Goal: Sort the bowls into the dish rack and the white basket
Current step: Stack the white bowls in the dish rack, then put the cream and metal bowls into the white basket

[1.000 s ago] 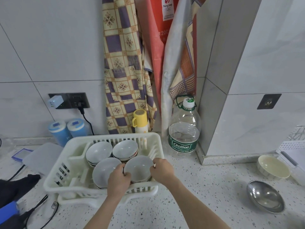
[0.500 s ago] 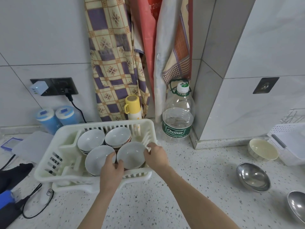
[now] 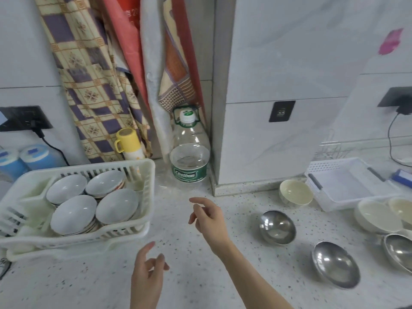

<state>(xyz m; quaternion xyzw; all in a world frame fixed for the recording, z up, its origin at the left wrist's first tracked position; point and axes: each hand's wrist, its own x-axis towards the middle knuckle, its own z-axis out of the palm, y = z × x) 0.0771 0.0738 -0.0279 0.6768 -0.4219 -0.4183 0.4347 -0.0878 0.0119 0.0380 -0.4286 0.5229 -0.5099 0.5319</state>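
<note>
A: Starting with the hands, what did they hold?

B: Nothing. The left hand (image 3: 148, 273) hung over the front part of the worktop (image 3: 200, 275), fingers loosely spread and a little curled. The right hand (image 3: 209, 217) was further back, above the middle of the worktop, also loose and empty, its thumb and forefinger apart. Neither touched anything.

A: And the nearest thing to them?

B: The dish rack (image 3: 147, 197), at the left edge of the worktop, just left of both hands. Four stacks of white bowls (image 3: 116, 207) sat in it, two at the back and two at the front, all tilted.

A: What lay to the right?

B: A steel bowl (image 3: 277, 227) stood right of the right hand, apart from it. A second steel bowl (image 3: 335, 264) lay nearer the front right, and a third (image 3: 399, 250) was cut by the right edge of the view. A cream bowl (image 3: 295, 192) sat by the foot of the wall column, just left of the white basket (image 3: 347, 186). Two more cream bowls (image 3: 379, 216) stood in front of that basket, side by side; whether they touched I could not tell.

A: Anything at the back?

B: A clear water bottle (image 3: 189, 152) with a green label stood against the wall behind the right hand, and a yellow flask (image 3: 129, 143) behind the rack.
</note>
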